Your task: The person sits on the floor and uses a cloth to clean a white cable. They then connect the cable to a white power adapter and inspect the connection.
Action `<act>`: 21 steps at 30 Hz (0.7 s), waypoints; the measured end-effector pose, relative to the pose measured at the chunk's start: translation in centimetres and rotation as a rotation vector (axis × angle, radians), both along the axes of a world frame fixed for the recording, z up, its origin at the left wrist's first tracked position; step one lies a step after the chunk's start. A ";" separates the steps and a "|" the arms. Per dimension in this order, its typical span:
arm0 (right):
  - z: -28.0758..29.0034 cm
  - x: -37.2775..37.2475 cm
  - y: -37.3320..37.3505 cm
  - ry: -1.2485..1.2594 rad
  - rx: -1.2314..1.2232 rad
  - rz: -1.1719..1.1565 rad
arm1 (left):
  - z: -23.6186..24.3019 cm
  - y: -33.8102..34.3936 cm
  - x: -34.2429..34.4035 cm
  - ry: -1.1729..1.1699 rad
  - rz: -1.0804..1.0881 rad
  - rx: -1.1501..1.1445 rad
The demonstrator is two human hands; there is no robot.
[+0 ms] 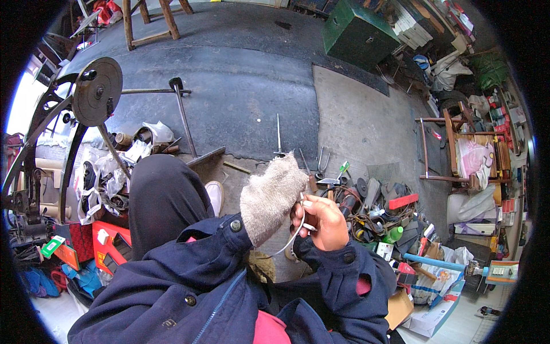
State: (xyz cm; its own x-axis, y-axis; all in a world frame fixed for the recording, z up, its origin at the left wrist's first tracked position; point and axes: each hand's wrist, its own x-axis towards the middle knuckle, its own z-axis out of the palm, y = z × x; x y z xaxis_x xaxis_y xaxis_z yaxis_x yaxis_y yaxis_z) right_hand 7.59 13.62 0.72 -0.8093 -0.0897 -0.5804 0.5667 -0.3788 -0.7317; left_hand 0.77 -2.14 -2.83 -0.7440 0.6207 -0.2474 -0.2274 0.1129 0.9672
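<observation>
A fuzzy beige-grey pile fabric piece point(266, 200) covers the end of my left sleeve, and my left hand is hidden in or behind it. I cannot tell whether it is a mitten or a lining. Right beside it, my right hand point(325, 225) has its fingers closed in a pinch at the fabric's edge. A thin whitish cord point(285, 247) runs from these fingers and hangs in a curve below the fabric. Also between the right fingers is a small white piece point(310, 227), too small to name.
At the left stands a black iron machine with a round wheel point(98, 92). Tools and scraps lie heaped to the right, with a green bottle point(393, 234) among them. A thin metal spike point(279, 133) shows beyond the fabric. A green chest point(358, 39) stands far off.
</observation>
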 end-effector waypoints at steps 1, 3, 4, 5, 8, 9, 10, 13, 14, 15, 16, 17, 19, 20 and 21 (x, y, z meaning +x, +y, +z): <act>-0.1 0.0 -0.2 0.041 0.072 0.021 | 0.1 -0.1 0.0 0.098 0.009 -0.078; -0.2 0.1 -0.5 0.096 0.218 0.050 | 0.2 -0.3 -0.2 0.374 -0.004 -0.136; -0.3 0.0 -0.7 0.131 0.264 0.058 | 0.2 -0.4 -0.2 0.454 -0.006 -0.146; -0.4 0.0 -0.9 0.185 0.308 0.078 | 0.2 -0.3 -0.3 0.418 -0.007 -0.117; -0.5 -0.1 -1.1 0.166 0.424 0.101 | 0.3 -0.1 -0.3 0.276 -0.008 -0.089; -0.4 0.0 -1.1 0.186 0.351 0.058 | 0.3 0.0 -0.2 0.178 0.004 -0.046; -0.4 0.0 -1.0 0.167 0.299 0.012 | 0.4 0.2 -0.1 0.079 0.020 -0.004; -0.5 0.1 -0.9 0.083 0.161 -0.116 | 0.5 0.9 0.4 -0.202 0.096 0.169; -0.6 0.1 -0.8 0.064 0.138 -0.121 | 0.5 1.0 0.7 -0.193 0.122 0.172; -0.6 0.1 -0.7 0.039 0.115 -0.128 | 0.5 1.1 0.9 -0.148 0.154 0.228; -0.8 0.0 -0.7 0.024 0.086 -0.145 | 0.4 1.2 0.9 -0.204 0.142 0.198; -0.9 0.0 -0.5 0.036 0.039 -0.120 | 0.2 1.2 1.0 -0.225 0.135 0.221; -1.1 0.1 -0.3 -0.003 -0.004 -0.096 | -0.1 1.2 0.9 -0.261 0.101 0.237; -1.1 0.1 -0.3 0.027 -0.055 -0.072 | -0.2 1.1 0.7 -0.276 0.074 0.229; -1.2 0.0 -0.2 0.030 -0.090 -0.058 | -0.3 1.0 0.6 -0.290 0.048 0.222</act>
State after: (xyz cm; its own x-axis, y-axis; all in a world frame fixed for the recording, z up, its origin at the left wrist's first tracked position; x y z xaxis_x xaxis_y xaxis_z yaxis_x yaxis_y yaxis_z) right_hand 7.63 13.38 -0.46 -0.8318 -0.0933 -0.5472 0.5201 -0.4755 -0.7095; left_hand 1.35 -1.17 -3.11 -0.6923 0.6490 -0.3155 -0.4954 -0.1096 0.8617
